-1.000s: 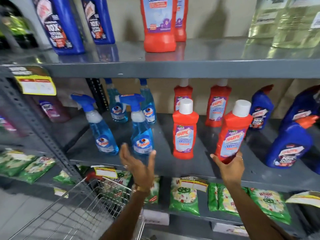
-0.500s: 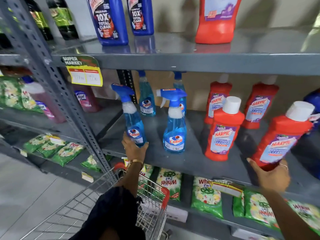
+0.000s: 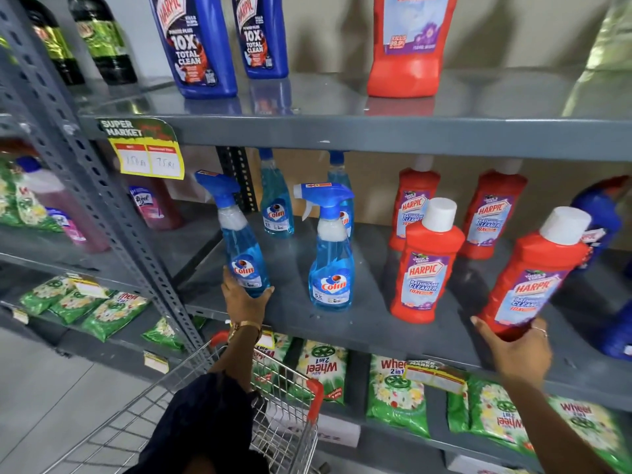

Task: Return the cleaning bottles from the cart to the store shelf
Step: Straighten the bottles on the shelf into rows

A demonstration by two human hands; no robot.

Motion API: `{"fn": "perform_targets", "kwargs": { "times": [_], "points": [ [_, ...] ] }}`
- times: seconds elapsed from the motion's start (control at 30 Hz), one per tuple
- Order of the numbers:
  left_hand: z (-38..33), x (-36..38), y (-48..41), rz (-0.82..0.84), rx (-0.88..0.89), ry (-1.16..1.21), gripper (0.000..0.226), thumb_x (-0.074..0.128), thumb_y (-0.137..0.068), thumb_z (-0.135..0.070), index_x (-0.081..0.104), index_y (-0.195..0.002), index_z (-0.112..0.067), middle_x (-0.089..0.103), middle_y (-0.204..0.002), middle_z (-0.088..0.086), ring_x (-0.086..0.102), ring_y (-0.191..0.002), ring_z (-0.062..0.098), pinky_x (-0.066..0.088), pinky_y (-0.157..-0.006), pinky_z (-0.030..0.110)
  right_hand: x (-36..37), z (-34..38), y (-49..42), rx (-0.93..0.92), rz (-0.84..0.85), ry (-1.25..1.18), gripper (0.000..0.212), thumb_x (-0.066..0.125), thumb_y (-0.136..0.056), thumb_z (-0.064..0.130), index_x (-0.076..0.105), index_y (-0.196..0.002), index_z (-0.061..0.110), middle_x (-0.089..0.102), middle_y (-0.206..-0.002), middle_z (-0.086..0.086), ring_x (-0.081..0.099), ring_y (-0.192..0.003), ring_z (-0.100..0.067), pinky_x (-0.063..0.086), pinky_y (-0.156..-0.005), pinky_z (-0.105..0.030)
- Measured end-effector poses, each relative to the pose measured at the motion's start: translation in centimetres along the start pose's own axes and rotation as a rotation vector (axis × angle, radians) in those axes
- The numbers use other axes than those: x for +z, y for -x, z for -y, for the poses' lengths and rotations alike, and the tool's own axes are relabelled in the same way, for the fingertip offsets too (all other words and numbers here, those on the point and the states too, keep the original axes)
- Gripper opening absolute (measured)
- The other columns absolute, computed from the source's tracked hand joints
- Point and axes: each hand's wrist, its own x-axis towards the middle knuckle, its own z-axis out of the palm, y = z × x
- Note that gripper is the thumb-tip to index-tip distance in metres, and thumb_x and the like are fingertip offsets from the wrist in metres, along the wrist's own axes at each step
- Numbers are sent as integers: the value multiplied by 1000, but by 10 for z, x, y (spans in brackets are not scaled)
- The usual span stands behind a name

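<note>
since half a second ago the view has drawn closer to the shelf, while both hands keep their grips. the left hand (image 3: 244, 299) wraps the base of a translucent blue colin spray bottle (image 3: 241, 241), standing near the front edge of the grey metal middle shelf (image 3: 369, 323). the right hand (image 3: 516, 350) cups the bottom of a glossy red harpic bathroom cleaner bottle (image 3: 537, 278) with a white cylindrical cap, tilted left on the same shelf. between them stand a second colin spray bottle (image 3: 330, 258) and an upright red harpic bottle (image 3: 427, 265). the wire cart (image 3: 284, 405) with red corners sits below.
</note>
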Motion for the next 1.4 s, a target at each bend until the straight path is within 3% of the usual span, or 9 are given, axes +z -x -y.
{"fn": "perform_targets", "kwargs": {
  "times": [0.17,0.33,0.43,0.53,0.7,1.03,1.2,1.3,1.4],
  "points": [
    [-1,-2,2,31,-9,-8,114,87,-57,-11,16,-146,-2,32,-145,24,36,-133,38,30,-111,41,0,-2,0,2,8,4,69,84,-64,32,46,-112,0,62,-112,-29,59,-101,-46,47,-87,-52],
    [-16,14,58,-127,29,-4,131,89,-50,-34,7,-147,-6,16,-152,24,19,-140,38,22,-114,50,2,-5,-2,8,-2,-14,67,85,-63,32,47,-109,2,63,-108,-27,61,-99,-45,47,-86,-52],
    [-37,43,108,34,152,134,127,88,-53,-34,7,-147,-10,16,-153,17,19,-141,28,19,-115,38,5,-6,-2,2,-6,-24,68,85,-62,34,47,-110,4,64,-109,-26,61,-99,-44,48,-86,-52],
    [-60,71,121,154,53,209,132,90,-51,-32,2,-148,-13,18,-153,11,21,-141,22,14,-112,30,5,-8,-3,-2,-5,-24,69,84,-62,35,46,-112,6,64,-111,-24,61,-100,-42,48,-88,-52],
    [-62,85,108,157,32,118,118,86,-57,-22,10,-147,-13,38,-138,15,42,-127,29,38,-110,45,5,-11,-3,2,8,-25,70,83,-62,39,46,-113,7,63,-112,-23,60,-102,-42,48,-89,-52],
    [-48,88,98,195,22,139,123,85,-58,-18,0,-147,-24,34,-138,14,47,-124,31,44,-105,48,5,-16,-7,-19,43,-44,74,82,-63,43,44,-117,10,62,-115,-19,60,-104,-38,49,-90,-52],
    [-54,83,117,125,38,36,134,85,-54,-43,-5,-147,-8,6,-156,22,2,-145,39,1,-117,51,4,-15,-8,-29,36,-51,73,83,-62,40,46,-114,6,63,-112,-21,60,-102,-39,49,-87,-46],
    [-67,82,167,136,299,24,129,71,-54,-65,4,-148,-7,10,-157,19,6,-146,28,7,-115,43,3,-14,-8,-54,25,-67,70,85,-60,37,49,-111,6,66,-108,-20,63,-98,-37,49,-84,-41],
    [-89,106,207,349,261,120,127,79,-57,-54,0,-148,-17,14,-156,12,15,-145,24,13,-114,38,1,-13,-8,-62,28,-83,70,86,-60,35,50,-112,5,66,-107,-20,63,-98,-36,47,-82,-37]
  ]
}}
